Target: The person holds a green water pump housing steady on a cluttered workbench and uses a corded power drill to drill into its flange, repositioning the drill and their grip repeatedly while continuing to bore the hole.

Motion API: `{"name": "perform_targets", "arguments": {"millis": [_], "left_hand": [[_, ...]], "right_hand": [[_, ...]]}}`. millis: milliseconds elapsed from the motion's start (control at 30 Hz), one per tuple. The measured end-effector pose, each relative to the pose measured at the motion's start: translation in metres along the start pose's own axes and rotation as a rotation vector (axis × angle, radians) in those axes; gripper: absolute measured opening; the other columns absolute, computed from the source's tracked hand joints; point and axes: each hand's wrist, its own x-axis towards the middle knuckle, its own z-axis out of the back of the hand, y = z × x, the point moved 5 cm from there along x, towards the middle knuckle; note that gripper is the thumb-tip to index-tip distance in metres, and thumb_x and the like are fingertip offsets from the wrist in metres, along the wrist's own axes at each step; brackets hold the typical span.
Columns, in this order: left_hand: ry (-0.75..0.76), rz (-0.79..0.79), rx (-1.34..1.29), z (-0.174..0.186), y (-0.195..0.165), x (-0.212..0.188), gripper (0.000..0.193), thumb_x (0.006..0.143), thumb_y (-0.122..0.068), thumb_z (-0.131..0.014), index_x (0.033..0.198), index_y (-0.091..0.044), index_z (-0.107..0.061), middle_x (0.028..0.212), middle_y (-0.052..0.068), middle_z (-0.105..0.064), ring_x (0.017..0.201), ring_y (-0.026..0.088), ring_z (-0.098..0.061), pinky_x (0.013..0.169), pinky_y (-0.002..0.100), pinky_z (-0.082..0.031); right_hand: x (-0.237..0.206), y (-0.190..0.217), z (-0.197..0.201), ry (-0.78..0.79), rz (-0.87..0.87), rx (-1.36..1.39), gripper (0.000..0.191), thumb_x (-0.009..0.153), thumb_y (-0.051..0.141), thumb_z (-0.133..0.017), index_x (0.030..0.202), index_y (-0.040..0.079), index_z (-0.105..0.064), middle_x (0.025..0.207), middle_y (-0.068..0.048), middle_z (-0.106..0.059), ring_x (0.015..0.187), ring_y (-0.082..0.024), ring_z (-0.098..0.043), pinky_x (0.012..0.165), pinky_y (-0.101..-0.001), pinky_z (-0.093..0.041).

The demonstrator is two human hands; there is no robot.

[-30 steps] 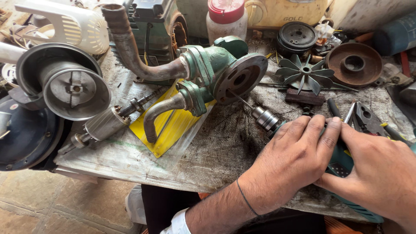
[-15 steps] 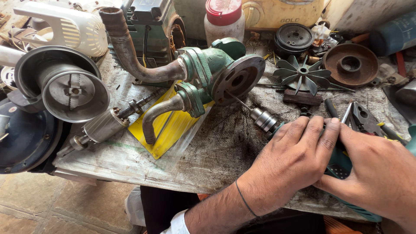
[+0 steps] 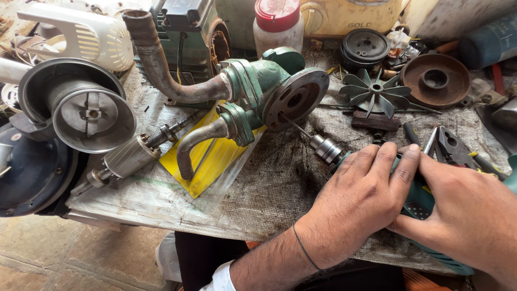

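My left hand (image 3: 355, 202) lies over the front of a teal electric drill (image 3: 425, 207) on the workbench, fingers wrapped across its body. My right hand (image 3: 468, 213) grips the drill's rear part from the right. The drill's metal chuck (image 3: 326, 148) sticks out past my left fingers, and its thin bit reaches to the round flange of a green pump body (image 3: 269, 89). The pump has two rusty bent pipes (image 3: 161, 59) and rests partly on a yellow sheet (image 3: 207, 161).
A motor rotor (image 3: 129, 156) lies left of the yellow sheet. A round metal housing (image 3: 86, 108), a dark fan impeller (image 3: 374, 91), a rusty disc (image 3: 435, 80), pliers (image 3: 447, 145) and a red-capped jar (image 3: 277, 21) surround the work. The bench edge (image 3: 161, 215) is near me.
The view has shifted slightly. Both hands stay on the drill, with the bit still at the pump flange.
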Motion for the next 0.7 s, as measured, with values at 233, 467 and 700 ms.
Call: {"name": "perform_targets", "arguments": {"millis": [233,467,700], "left_hand": [[-0.036,0.025,0.018,-0.0004,-0.0028,-0.0010,0.062,0.094,-0.008,-0.062,0.152,0.007,-0.046,0.140,0.023,-0.056,0.128,0.034,-0.058,0.114,0.042,-0.050],[-0.029,0.033,0.052,-0.0013,-0.0042,-0.0006,0.061,0.094,-0.008,-0.062,0.151,0.006,-0.048,0.138,0.022,-0.057,0.126,0.033,-0.059,0.112,0.041,-0.052],[-0.019,0.071,0.053,-0.0025,-0.0049,0.0002,0.061,0.090,-0.006,-0.064,0.148,0.007,-0.051,0.129,0.019,-0.058,0.124,0.032,-0.061,0.110,0.042,-0.053]], "right_hand": [[-0.0026,0.0006,0.0011,-0.012,-0.002,0.037,0.077,0.055,0.063,-0.091,0.104,0.008,-0.067,0.076,-0.013,-0.077,0.077,-0.031,-0.078,0.074,-0.0426,-0.063],[-0.0029,0.0004,0.0026,-0.034,0.014,0.066,0.078,0.052,0.061,-0.090,0.106,0.010,-0.068,0.076,-0.012,-0.077,0.076,-0.031,-0.078,0.073,-0.0426,-0.063],[-0.0034,0.0003,0.0008,0.012,-0.018,0.070,0.079,0.054,0.062,-0.091,0.109,0.011,-0.068,0.074,-0.012,-0.078,0.076,-0.031,-0.079,0.074,-0.0428,-0.063]]}}
